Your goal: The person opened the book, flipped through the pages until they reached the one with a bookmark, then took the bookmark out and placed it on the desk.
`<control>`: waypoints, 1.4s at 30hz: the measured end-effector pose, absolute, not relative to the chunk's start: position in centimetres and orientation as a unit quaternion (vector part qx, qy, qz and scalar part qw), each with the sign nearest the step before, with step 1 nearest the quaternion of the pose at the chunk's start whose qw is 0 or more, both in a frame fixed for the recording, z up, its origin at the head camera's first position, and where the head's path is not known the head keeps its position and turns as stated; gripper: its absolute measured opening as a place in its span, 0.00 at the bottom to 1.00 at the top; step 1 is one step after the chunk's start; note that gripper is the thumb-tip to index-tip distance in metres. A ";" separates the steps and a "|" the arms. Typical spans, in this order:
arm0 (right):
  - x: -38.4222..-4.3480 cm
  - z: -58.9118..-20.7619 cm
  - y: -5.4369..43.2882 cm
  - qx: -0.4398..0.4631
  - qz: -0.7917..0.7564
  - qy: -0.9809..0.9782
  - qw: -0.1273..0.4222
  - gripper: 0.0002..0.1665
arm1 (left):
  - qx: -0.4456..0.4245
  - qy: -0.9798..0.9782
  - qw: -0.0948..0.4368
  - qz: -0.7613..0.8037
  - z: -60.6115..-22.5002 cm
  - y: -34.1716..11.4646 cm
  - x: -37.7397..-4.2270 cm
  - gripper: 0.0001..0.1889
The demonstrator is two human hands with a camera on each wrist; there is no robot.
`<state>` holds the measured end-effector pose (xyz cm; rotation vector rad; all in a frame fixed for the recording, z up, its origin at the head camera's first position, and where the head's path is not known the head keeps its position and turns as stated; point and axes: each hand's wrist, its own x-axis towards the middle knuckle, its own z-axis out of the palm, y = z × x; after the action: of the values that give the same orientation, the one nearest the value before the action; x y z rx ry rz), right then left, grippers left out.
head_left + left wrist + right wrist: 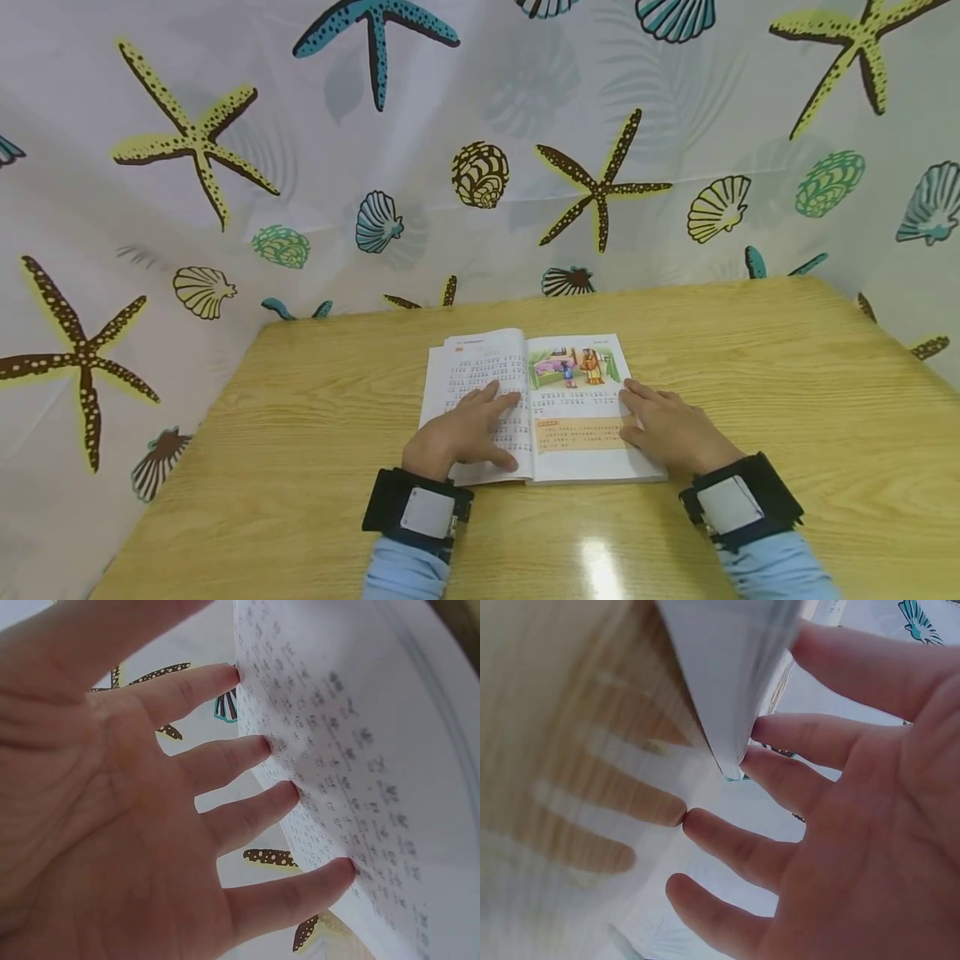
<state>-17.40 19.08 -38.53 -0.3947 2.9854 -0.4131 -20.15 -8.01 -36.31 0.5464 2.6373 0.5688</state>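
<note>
An open book (577, 467) lies on the wooden table, its left page full of text and its right page topped by a coloured picture (573, 367). My left hand (461, 433) rests on the left page with fingers spread. In the left wrist view its fingertips (285, 791) touch the printed page (352, 750). At the book's right edge is my right hand (675, 429), fingers extended. The right wrist view shows some of its fingertips (754, 754) against the side of the book (720, 682), while a lower one meets the glossy tabletop.
The yellowish wooden table (315, 433) reaches to a pale cloth (420, 142) printed with starfish and shells, which hangs behind it and along the sides. Black wrist straps (420, 508) sit on both wrists, above light blue sleeves.
</note>
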 end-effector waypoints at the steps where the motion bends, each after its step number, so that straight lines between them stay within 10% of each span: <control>1: -17.5 -38.5 19.1 -0.129 -0.139 0.980 0.052 0.33 | 0.195 0.940 0.192 0.202 -36.3 -8.0 -20.2 0.47; 26: -17.7 -38.1 19.3 -0.050 -0.162 0.981 0.096 0.44 | 0.193 0.939 0.195 0.206 -36.3 -8.0 -20.3 0.48; 42: -17.0 -38.3 17.8 -0.075 -0.110 0.991 0.017 0.36 | 0.194 0.940 0.191 0.206 -36.3 -7.9 -20.1 0.47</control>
<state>-17.05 17.77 -38.29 -0.2336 3.0790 -0.3413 -20.07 -7.94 -36.26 0.5449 2.6410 0.5774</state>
